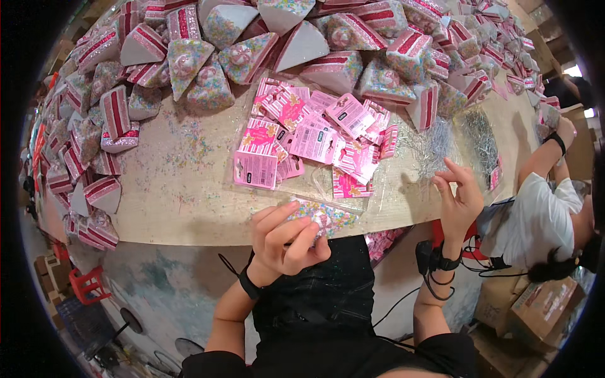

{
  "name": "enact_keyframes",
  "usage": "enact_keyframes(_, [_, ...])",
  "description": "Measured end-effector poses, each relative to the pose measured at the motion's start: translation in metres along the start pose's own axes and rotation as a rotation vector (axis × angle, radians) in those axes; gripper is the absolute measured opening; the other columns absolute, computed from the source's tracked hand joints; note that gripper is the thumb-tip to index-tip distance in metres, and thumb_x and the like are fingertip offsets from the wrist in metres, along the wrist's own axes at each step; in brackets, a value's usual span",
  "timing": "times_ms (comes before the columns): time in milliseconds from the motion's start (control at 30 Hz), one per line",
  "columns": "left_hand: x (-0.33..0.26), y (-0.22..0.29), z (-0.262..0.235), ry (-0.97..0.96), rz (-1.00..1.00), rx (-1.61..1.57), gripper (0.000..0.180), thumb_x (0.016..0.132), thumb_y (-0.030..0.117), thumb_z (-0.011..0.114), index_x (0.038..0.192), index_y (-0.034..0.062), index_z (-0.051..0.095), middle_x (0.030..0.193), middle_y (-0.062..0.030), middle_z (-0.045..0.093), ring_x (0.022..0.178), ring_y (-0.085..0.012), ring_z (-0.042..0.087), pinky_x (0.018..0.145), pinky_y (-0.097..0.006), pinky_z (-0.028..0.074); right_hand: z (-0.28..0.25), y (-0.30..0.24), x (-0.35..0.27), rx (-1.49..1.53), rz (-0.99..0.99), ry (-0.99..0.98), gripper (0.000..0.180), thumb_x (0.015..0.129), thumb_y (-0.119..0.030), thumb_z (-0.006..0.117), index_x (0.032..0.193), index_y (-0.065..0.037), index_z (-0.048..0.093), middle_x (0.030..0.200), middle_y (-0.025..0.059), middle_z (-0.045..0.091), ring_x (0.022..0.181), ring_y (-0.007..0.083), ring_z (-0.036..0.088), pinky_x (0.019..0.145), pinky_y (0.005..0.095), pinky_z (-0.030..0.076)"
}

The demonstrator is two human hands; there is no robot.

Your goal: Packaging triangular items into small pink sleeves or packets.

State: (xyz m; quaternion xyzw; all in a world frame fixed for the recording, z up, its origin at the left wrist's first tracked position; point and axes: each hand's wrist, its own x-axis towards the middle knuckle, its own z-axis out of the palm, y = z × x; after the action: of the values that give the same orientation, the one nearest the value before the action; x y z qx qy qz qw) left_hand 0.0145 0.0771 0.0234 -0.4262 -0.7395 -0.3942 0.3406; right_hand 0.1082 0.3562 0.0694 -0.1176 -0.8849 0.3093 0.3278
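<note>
At the table's near edge, my left hand [283, 239] is closed around a decorative cake slice [337, 218] covered in pastel sprinkles. The fingers hide part of it. My right hand [460, 198] is raised over the table edge to the right, with thumb and fingertips brought together. Whatever they may pinch is too small to make out. Just beyond that hand lies a loose heap of thin silvery pins or wires [439, 140]. Pink striped cards [312, 143] lie piled on clear plastic in the middle, beyond my left hand.
Many decorative cake slices [241, 57] are heaped along the far and left sides of the table [164, 217]. A second wire bundle [482, 142] lies further right. Another person [535, 208] works at the right, near cardboard boxes [545, 309]. A red stool [88, 285] stands at lower left.
</note>
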Motion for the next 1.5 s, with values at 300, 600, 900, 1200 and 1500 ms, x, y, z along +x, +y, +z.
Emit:
enact_keyframes(300, [-0.001, 0.002, 0.002, -0.005, -0.007, -0.015, 0.029, 0.077, 0.019, 0.068, 0.104, 0.0138, 0.058, 0.102, -0.0015, 0.057, 0.099, -0.0241, 0.061, 0.075, -0.037, 0.048, 0.011, -0.015, 0.027, 0.291, -0.006, 0.072, 0.015, 0.081, 0.010, 0.068, 0.095, 0.003, 0.068, 0.090, 0.0066, 0.060, 0.076, 0.0122, 0.061, 0.067, 0.0231, 0.050])
enact_keyframes(600, [0.002, -0.001, -0.002, -0.027, 0.031, -0.035, 0.027, 0.079, 0.022, 0.067, 0.102, 0.0122, 0.058, 0.101, -0.0032, 0.055, 0.096, -0.0251, 0.060, 0.073, -0.038, 0.049, 0.020, -0.021, 0.043, 0.212, 0.056, -0.106, 0.022, 0.084, 0.011, 0.062, 0.105, 0.004, 0.064, 0.092, 0.0073, 0.057, 0.081, 0.0124, 0.062, 0.070, 0.0220, 0.050])
enact_keyframes(900, [-0.003, -0.003, -0.004, -0.020, 0.018, -0.072, 0.025, 0.080, 0.022, 0.066, 0.102, 0.0124, 0.060, 0.103, -0.0028, 0.056, 0.101, -0.0240, 0.059, 0.074, -0.037, 0.051, 0.043, -0.060, 0.045, 0.012, -0.009, -0.163, 0.017, 0.075, 0.003, 0.073, 0.090, -0.004, 0.069, 0.081, 0.0047, 0.064, 0.076, 0.0158, 0.057, 0.067, 0.0271, 0.044])
enact_keyframes(1200, [-0.003, 0.002, 0.001, -0.008, -0.006, -0.095, 0.025, 0.077, 0.018, 0.068, 0.100, 0.0133, 0.060, 0.106, -0.0025, 0.056, 0.104, -0.0238, 0.059, 0.078, -0.037, 0.052, 0.054, -0.081, 0.035, -0.350, -0.143, -0.212, 0.016, 0.070, 0.000, 0.075, 0.083, -0.006, 0.069, 0.075, 0.0042, 0.065, 0.072, 0.0227, 0.052, 0.066, 0.0328, 0.043])
enact_keyframes(1500, [-0.002, 0.003, 0.001, 0.001, -0.013, -0.100, 0.024, 0.077, 0.018, 0.069, 0.099, 0.0133, 0.060, 0.106, -0.0021, 0.057, 0.104, -0.0231, 0.060, 0.079, -0.036, 0.051, 0.068, -0.074, 0.035, -0.370, -0.167, -0.174, 0.013, 0.072, 0.000, 0.074, 0.083, -0.006, 0.068, 0.076, 0.0038, 0.065, 0.071, 0.0231, 0.051, 0.065, 0.0331, 0.042])
